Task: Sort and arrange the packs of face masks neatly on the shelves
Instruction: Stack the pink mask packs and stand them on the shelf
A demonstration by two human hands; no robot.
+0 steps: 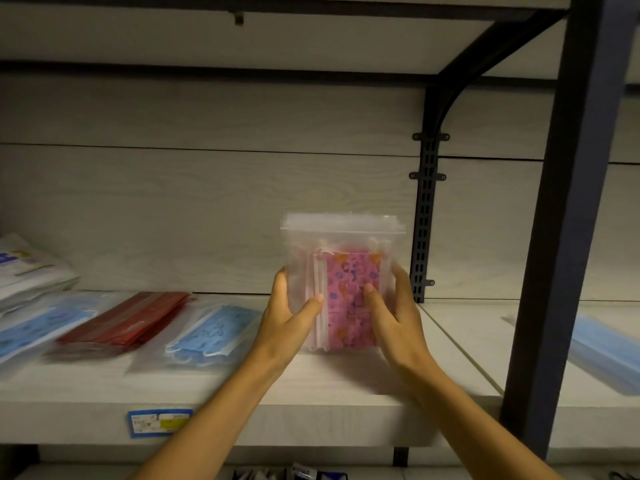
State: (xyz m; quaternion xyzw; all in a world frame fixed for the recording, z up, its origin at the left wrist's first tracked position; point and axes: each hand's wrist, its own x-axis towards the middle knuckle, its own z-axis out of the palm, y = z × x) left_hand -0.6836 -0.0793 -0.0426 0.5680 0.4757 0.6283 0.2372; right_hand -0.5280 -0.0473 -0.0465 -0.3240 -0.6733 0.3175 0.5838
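Head camera looks at a pale wooden shelf held by a dark post. Flat on it at the left lie a red mask pack and a blue mask pack. Near the middle, a pink mask pack stands upright, its bottom at the shelf. The left hand and right hand grip its sides, thumbs on the front.

Dim, warm light; blurred left edge.
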